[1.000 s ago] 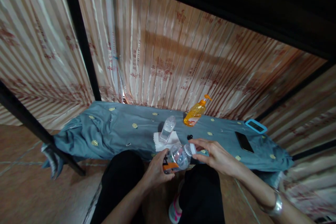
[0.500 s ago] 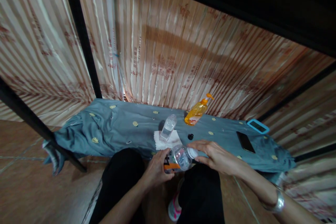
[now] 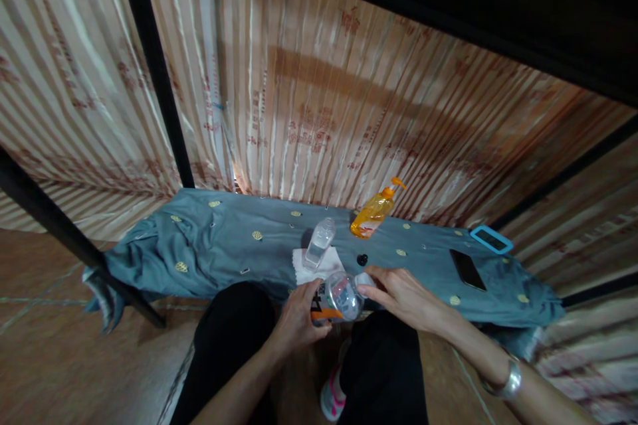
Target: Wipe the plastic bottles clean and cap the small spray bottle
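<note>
My left hand (image 3: 300, 319) is wrapped round a clear plastic bottle (image 3: 346, 297) with an orange and black label, held tilted sideways above my knees. The white cap (image 3: 363, 281) is at the bottle's right end, and my right hand (image 3: 401, 295) pinches it between thumb and fingers. Whether the cap is tight or loose I cannot tell. Just beyond the bottle, a smaller clear bottle (image 3: 319, 242) without a visible cap stands on a white cloth (image 3: 302, 270). A small black object (image 3: 362, 259), perhaps a cap, lies to its right.
A grey-blue patterned cloth (image 3: 224, 259) covers the low bench in front of me. On it stand a yellow pump bottle (image 3: 369, 216), a dark phone (image 3: 467, 269) and a blue-framed device (image 3: 491, 239). Black poles (image 3: 159, 73) and striped curtains (image 3: 309, 99) enclose the space.
My right hand has turned on the cap; its thumb now lies across it, where before the fingers straddled it. The bottle stays in my left hand, nearly still.
</note>
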Action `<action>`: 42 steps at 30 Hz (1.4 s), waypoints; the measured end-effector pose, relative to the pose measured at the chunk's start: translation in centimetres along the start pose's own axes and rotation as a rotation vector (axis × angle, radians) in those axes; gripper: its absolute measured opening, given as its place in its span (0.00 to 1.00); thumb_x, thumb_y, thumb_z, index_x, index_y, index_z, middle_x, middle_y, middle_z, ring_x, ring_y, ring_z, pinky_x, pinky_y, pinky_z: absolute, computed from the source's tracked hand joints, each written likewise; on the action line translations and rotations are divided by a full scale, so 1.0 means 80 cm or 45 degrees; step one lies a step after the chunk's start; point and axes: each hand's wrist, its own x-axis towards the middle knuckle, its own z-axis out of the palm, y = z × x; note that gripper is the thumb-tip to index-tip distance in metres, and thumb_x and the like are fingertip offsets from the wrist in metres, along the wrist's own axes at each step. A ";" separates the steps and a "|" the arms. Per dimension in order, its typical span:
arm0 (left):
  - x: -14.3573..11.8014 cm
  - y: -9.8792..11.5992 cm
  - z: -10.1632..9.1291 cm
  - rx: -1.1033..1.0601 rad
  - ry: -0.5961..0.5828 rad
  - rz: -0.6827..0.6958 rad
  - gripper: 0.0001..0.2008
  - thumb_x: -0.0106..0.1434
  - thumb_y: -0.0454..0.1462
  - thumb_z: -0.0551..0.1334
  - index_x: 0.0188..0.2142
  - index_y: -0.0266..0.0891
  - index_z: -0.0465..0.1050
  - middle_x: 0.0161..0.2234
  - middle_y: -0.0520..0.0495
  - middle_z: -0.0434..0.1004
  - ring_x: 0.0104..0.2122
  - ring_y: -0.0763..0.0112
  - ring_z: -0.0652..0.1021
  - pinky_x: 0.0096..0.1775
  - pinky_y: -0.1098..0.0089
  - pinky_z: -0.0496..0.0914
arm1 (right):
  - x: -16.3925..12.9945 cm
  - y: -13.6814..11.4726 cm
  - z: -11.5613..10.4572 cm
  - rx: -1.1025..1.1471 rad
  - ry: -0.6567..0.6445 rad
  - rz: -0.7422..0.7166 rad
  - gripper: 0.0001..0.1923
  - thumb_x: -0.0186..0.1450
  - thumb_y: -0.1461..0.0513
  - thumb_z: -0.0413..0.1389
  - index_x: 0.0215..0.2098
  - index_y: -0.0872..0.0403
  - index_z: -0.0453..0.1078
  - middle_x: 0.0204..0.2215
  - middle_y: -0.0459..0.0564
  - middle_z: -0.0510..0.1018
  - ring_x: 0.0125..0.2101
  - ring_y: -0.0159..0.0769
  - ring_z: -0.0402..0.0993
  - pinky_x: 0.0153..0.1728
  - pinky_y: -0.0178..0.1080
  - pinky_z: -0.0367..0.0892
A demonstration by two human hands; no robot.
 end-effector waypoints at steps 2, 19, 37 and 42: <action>0.001 0.000 0.001 -0.006 0.011 -0.014 0.40 0.46 0.32 0.69 0.60 0.41 0.65 0.57 0.37 0.74 0.55 0.49 0.76 0.58 0.50 0.71 | -0.002 0.001 -0.003 0.049 0.007 -0.049 0.31 0.69 0.43 0.47 0.60 0.54 0.64 0.51 0.56 0.78 0.45 0.42 0.76 0.47 0.41 0.65; -0.015 -0.009 -0.028 0.047 0.096 -0.003 0.37 0.45 0.32 0.70 0.57 0.41 0.68 0.54 0.37 0.76 0.55 0.47 0.76 0.58 0.48 0.69 | 0.005 -0.030 0.019 0.150 0.025 0.040 0.32 0.69 0.41 0.40 0.53 0.55 0.67 0.30 0.50 0.77 0.34 0.43 0.76 0.36 0.40 0.59; 0.139 -0.117 -0.207 -0.316 0.964 -0.547 0.29 0.39 0.40 0.76 0.41 0.39 0.69 0.33 0.53 0.78 0.34 0.64 0.80 0.42 0.63 0.75 | 0.005 0.030 0.146 1.131 0.236 0.308 0.42 0.58 0.36 0.51 0.57 0.57 0.61 0.34 0.49 0.75 0.28 0.33 0.69 0.32 0.38 0.68; 0.164 -0.146 -0.201 -0.296 0.979 -0.570 0.30 0.41 0.36 0.74 0.44 0.41 0.67 0.34 0.53 0.78 0.35 0.64 0.81 0.43 0.63 0.75 | 0.026 0.068 0.153 0.910 0.334 0.374 0.38 0.61 0.38 0.47 0.56 0.56 0.62 0.37 0.52 0.79 0.35 0.37 0.78 0.41 0.40 0.72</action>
